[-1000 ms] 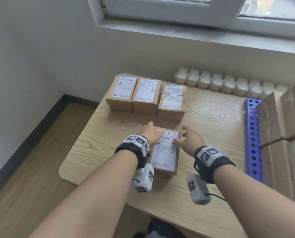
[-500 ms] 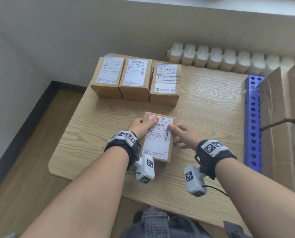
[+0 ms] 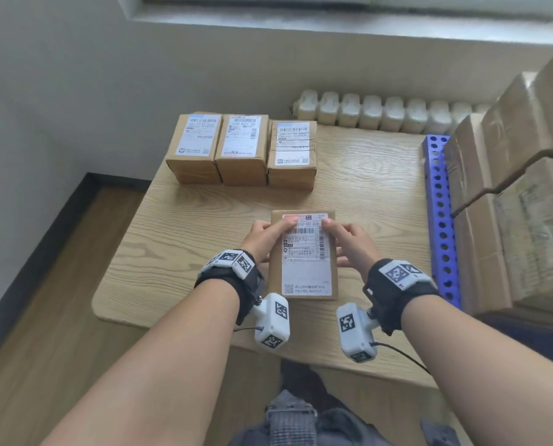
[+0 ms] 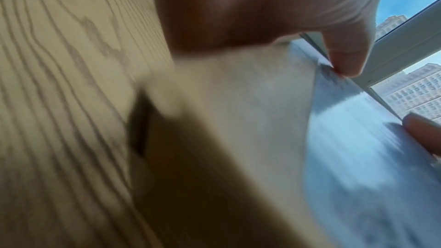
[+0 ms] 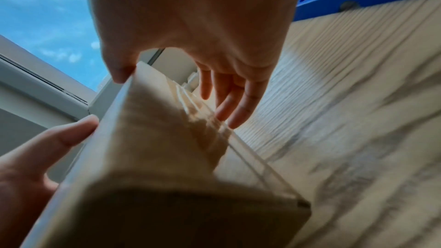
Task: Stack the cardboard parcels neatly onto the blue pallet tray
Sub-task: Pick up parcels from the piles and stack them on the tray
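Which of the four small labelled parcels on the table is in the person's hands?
The lone near parcel, gripped on its sides by the left hand and right hand. The other three parcels sit untouched in a row at the table's far edge.

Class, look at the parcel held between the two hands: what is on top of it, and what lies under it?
On the parcel sits a white shipping label, with a thumb of the left hand and of the right hand pressing it. Beneath, the wooden table; whether they touch is hidden.
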